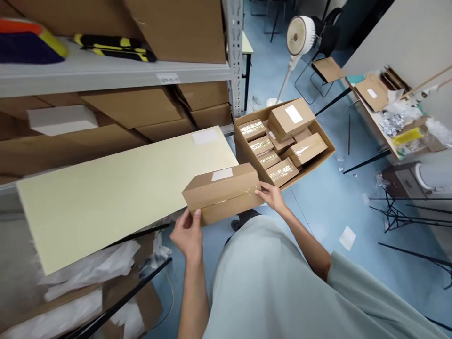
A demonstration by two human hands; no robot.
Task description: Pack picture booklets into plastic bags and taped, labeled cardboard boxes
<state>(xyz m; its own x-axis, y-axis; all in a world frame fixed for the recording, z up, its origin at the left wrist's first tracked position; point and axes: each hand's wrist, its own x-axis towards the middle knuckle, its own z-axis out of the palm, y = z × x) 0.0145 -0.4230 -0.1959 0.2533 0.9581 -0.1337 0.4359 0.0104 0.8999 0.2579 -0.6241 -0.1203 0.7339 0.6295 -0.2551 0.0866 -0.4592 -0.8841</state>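
Note:
Between my two hands is a closed cardboard box (226,207) with clear tape along one long side and a white label on another face. My left hand (189,230) grips its left end, thumb on the taped side. At the opposite end, the fingers of my right hand (271,195) pinch the corner. The box is held up at the near edge of a pale yellow table (116,197). Just beyond my right hand stands a large open carton (243,150) with several smaller taped boxes inside, one labelled box (291,117) lying on top of others.
Metal shelving (116,73) with cartons and a black-and-yellow tool (115,46) rises behind the table. A white fan (300,35) and chairs stand farther back. On the right, another table (379,125) carries cardboard and plastic wrap. Paper scraps (348,238) lie on the blue floor.

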